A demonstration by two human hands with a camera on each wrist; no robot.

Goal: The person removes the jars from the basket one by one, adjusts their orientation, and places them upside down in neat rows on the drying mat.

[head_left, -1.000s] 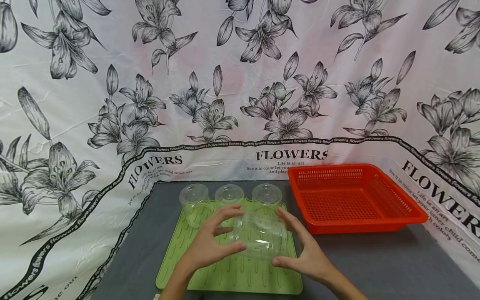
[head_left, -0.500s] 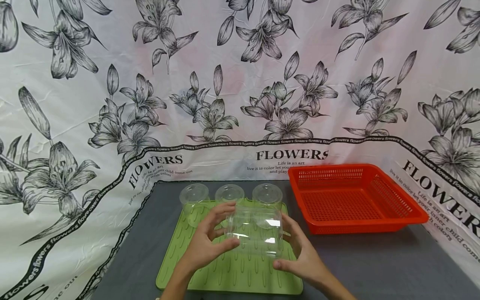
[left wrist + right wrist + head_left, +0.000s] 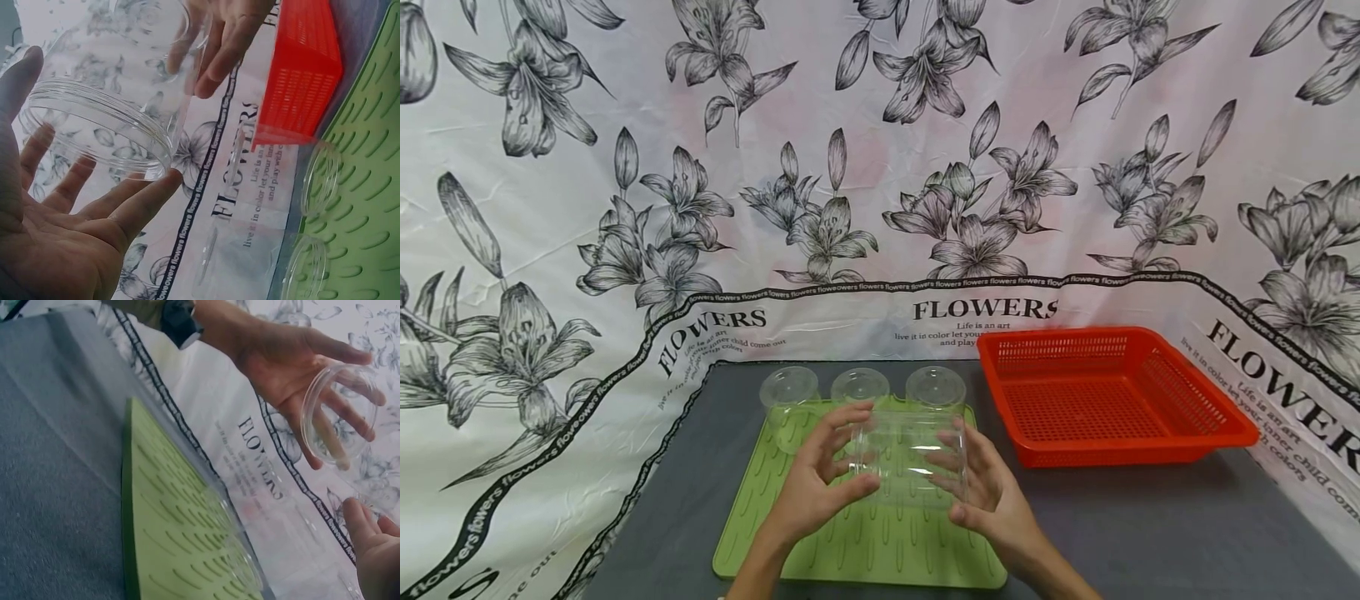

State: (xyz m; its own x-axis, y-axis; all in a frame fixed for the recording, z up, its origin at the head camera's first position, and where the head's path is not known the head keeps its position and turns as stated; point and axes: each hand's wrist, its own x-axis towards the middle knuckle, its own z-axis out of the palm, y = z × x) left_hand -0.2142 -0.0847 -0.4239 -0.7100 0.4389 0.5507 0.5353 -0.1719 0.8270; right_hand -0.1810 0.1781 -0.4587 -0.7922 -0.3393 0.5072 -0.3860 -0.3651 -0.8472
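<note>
A clear plastic jar (image 3: 904,477) lies sideways in the air above a green ridged mat (image 3: 850,554), held between both hands. My left hand (image 3: 815,479) holds its threaded mouth end, thumb in front and fingers behind; in the left wrist view a fingertip meets the threaded rim (image 3: 94,109). At the other end, my right hand (image 3: 996,500) grips the base, its fingers showing through the clear wall and its thumb at the near lower edge. Three similar clear jars (image 3: 788,387) stand in a row along the mat's far edge.
A red plastic basket (image 3: 1120,454) with perforated walls stands at the back right of the grey tabletop (image 3: 658,508). Behind the table hangs a white cloth (image 3: 842,325) printed with flowers and lettering. A dark watch (image 3: 180,325) is on the left wrist.
The jar has come slightly left and its tilt has levelled out. My right hand has moved left, its fingers now further round behind the jar's base.
</note>
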